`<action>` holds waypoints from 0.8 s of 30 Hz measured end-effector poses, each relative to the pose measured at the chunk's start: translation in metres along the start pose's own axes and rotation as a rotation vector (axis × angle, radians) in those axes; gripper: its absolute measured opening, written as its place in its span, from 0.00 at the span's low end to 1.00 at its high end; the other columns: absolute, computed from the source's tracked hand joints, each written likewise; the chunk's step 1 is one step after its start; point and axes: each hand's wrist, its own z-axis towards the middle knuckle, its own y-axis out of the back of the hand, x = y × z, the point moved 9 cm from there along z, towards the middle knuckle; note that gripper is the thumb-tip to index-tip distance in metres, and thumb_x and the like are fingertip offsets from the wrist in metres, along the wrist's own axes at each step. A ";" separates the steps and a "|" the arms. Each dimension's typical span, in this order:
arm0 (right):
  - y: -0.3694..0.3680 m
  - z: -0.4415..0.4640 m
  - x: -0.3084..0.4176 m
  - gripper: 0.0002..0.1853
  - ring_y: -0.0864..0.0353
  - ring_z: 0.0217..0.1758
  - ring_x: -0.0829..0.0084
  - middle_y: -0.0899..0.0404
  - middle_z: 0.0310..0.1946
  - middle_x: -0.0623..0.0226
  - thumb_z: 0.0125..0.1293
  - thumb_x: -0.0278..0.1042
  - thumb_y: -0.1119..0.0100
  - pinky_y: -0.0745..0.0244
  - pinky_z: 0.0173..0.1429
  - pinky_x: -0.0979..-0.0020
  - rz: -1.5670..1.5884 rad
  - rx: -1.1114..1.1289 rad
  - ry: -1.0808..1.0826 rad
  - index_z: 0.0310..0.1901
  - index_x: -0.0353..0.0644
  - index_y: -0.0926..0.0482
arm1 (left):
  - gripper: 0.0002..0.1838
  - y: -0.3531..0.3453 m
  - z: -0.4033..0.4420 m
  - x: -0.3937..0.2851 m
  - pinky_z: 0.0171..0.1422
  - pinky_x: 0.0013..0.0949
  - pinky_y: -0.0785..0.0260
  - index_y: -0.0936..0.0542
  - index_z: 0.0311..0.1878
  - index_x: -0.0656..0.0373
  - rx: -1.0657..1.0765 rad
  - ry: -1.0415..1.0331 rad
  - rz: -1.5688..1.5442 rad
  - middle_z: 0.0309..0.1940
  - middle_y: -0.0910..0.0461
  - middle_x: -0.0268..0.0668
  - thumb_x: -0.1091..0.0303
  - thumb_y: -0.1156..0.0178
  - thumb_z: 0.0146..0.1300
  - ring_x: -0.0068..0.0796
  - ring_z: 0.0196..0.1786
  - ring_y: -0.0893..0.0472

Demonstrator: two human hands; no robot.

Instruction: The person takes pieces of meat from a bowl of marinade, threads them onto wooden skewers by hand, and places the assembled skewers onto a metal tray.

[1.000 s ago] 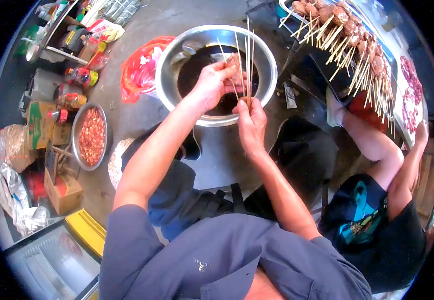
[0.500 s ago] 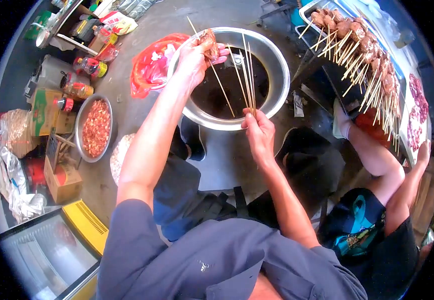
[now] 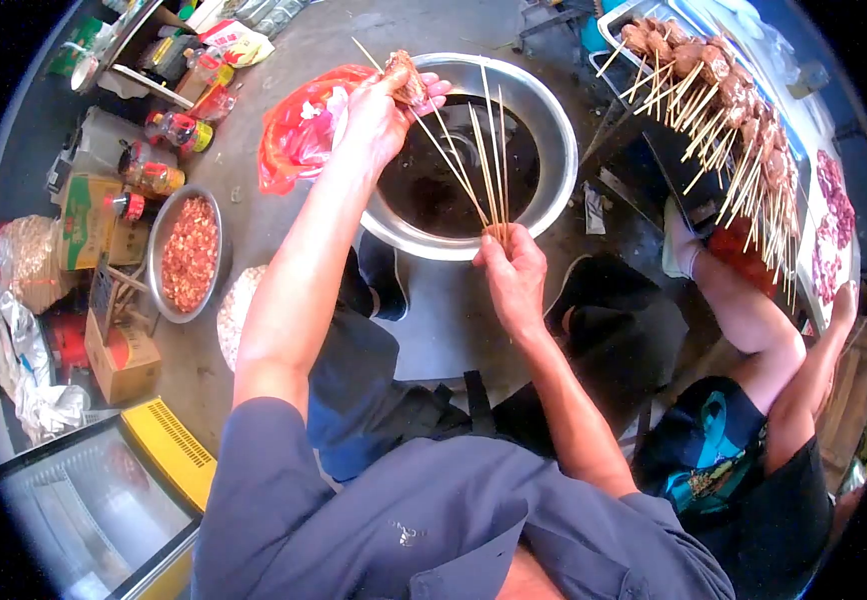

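Note:
My left hand (image 3: 384, 110) is raised over the left rim of a metal basin (image 3: 561, 150), its fingers round a piece of meat (image 3: 405, 80). A thin skewer (image 3: 444, 150) runs through or behind the meat and slants down toward my right hand. At the basin's near rim, my right hand (image 3: 514, 270) grips the lower ends of several wooden skewers (image 3: 497, 170), which fan upward over the basin. Dark liquid (image 3: 424, 180) lies inside the basin. Whether the slanting skewer's lower end is in my right fingers, I cannot tell.
A red plastic bag (image 3: 289, 135) touches the basin's left side. Farther left are a bowl of reddish pieces (image 3: 190, 255), bottles (image 3: 179, 132) and boxes (image 3: 122, 360). Skewered meat (image 3: 719, 75) fills a tray at right, near another person's leg (image 3: 744, 285).
My left hand first moved from mid-basin up and left with the meat, then slightly farther left. The slanting skewer's lower end now reaches my right hand, which has shifted slightly.

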 end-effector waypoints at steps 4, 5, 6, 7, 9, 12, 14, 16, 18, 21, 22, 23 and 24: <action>0.000 -0.001 0.000 0.08 0.27 0.27 0.80 0.23 0.23 0.71 0.66 0.32 0.45 0.30 0.33 0.73 0.024 0.011 -0.039 0.36 0.36 0.23 | 0.16 0.004 0.003 -0.004 0.52 0.47 0.21 0.35 0.57 0.70 0.002 -0.009 -0.012 0.46 0.23 0.57 0.68 0.53 0.72 0.54 0.49 0.19; -0.001 -0.001 0.000 0.08 0.27 0.27 0.80 0.23 0.23 0.71 0.66 0.32 0.45 0.30 0.33 0.73 0.032 0.017 -0.048 0.36 0.36 0.23 | 0.16 0.001 0.002 -0.005 0.48 0.47 0.19 0.36 0.57 0.72 0.011 -0.008 -0.028 0.44 0.23 0.57 0.71 0.53 0.72 0.54 0.45 0.18; -0.002 -0.001 0.000 0.08 0.27 0.27 0.80 0.23 0.23 0.71 0.66 0.32 0.45 0.30 0.33 0.73 0.031 0.018 -0.048 0.36 0.36 0.23 | 0.16 -0.002 -0.001 -0.006 0.54 0.47 0.22 0.34 0.56 0.70 0.015 -0.015 0.057 0.48 0.23 0.57 0.67 0.53 0.73 0.53 0.51 0.20; -0.001 -0.001 0.000 0.08 0.27 0.27 0.80 0.23 0.23 0.71 0.66 0.32 0.45 0.30 0.33 0.73 0.017 0.015 -0.049 0.36 0.36 0.23 | 0.16 -0.003 -0.004 -0.006 0.54 0.47 0.22 0.34 0.56 0.70 0.015 -0.014 0.057 0.48 0.23 0.57 0.67 0.53 0.73 0.53 0.51 0.20; 0.000 0.000 -0.001 0.08 0.27 0.27 0.80 0.23 0.23 0.71 0.66 0.32 0.45 0.30 0.33 0.73 0.004 0.008 -0.049 0.36 0.36 0.23 | 0.16 -0.008 -0.006 -0.005 0.53 0.47 0.22 0.33 0.56 0.69 0.032 -0.009 0.105 0.47 0.22 0.57 0.67 0.52 0.72 0.52 0.49 0.19; -0.002 0.001 -0.001 0.07 0.27 0.27 0.80 0.23 0.23 0.71 0.66 0.32 0.45 0.30 0.33 0.73 -0.006 0.033 -0.014 0.36 0.37 0.23 | 0.16 -0.011 -0.005 -0.004 0.52 0.48 0.21 0.32 0.56 0.67 0.065 0.002 0.096 0.45 0.22 0.56 0.67 0.49 0.71 0.52 0.47 0.18; -0.002 0.001 -0.003 0.08 0.27 0.27 0.80 0.22 0.23 0.71 0.66 0.32 0.46 0.30 0.33 0.73 -0.024 0.048 -0.046 0.36 0.37 0.23 | 0.16 -0.010 -0.005 -0.003 0.52 0.48 0.21 0.32 0.55 0.66 0.062 -0.004 0.111 0.45 0.22 0.56 0.67 0.48 0.71 0.52 0.47 0.18; -0.002 0.002 -0.002 0.08 0.27 0.26 0.80 0.22 0.23 0.71 0.66 0.33 0.46 0.30 0.32 0.73 -0.023 0.033 -0.043 0.36 0.37 0.23 | 0.16 -0.009 -0.003 -0.002 0.52 0.48 0.21 0.32 0.55 0.65 0.058 -0.023 0.092 0.44 0.21 0.55 0.67 0.47 0.70 0.52 0.46 0.18; -0.001 0.001 -0.001 0.08 0.27 0.26 0.79 0.22 0.22 0.71 0.66 0.33 0.46 0.30 0.32 0.73 -0.022 0.017 -0.040 0.37 0.37 0.23 | 0.16 -0.010 -0.004 0.002 0.52 0.49 0.21 0.32 0.55 0.65 0.078 -0.007 0.072 0.44 0.21 0.55 0.66 0.47 0.70 0.53 0.46 0.18; -0.002 0.000 -0.004 0.08 0.27 0.25 0.79 0.22 0.22 0.71 0.66 0.33 0.45 0.30 0.32 0.73 0.007 0.015 -0.078 0.37 0.37 0.23 | 0.15 -0.019 -0.010 0.008 0.51 0.49 0.21 0.32 0.56 0.65 0.093 0.021 0.060 0.42 0.21 0.55 0.67 0.49 0.71 0.52 0.45 0.18; -0.001 0.000 -0.003 0.07 0.26 0.26 0.80 0.22 0.22 0.71 0.66 0.32 0.45 0.30 0.32 0.73 0.007 0.007 -0.072 0.37 0.37 0.23 | 0.15 -0.019 -0.012 0.011 0.50 0.49 0.21 0.32 0.56 0.65 0.050 0.039 0.092 0.42 0.21 0.54 0.68 0.50 0.71 0.52 0.45 0.18; -0.001 0.000 -0.003 0.07 0.26 0.26 0.80 0.22 0.22 0.71 0.66 0.32 0.45 0.30 0.33 0.74 0.006 0.000 -0.065 0.37 0.37 0.23 | 0.14 -0.016 -0.014 0.015 0.49 0.48 0.20 0.32 0.56 0.66 0.007 0.057 0.124 0.41 0.21 0.54 0.68 0.50 0.71 0.52 0.44 0.17; -0.002 0.000 -0.005 0.07 0.26 0.26 0.80 0.22 0.22 0.71 0.66 0.32 0.45 0.30 0.33 0.74 0.005 0.000 -0.065 0.37 0.37 0.23 | 0.14 -0.017 -0.015 0.017 0.47 0.47 0.20 0.32 0.55 0.66 0.009 0.065 0.133 0.41 0.21 0.53 0.69 0.51 0.71 0.51 0.43 0.17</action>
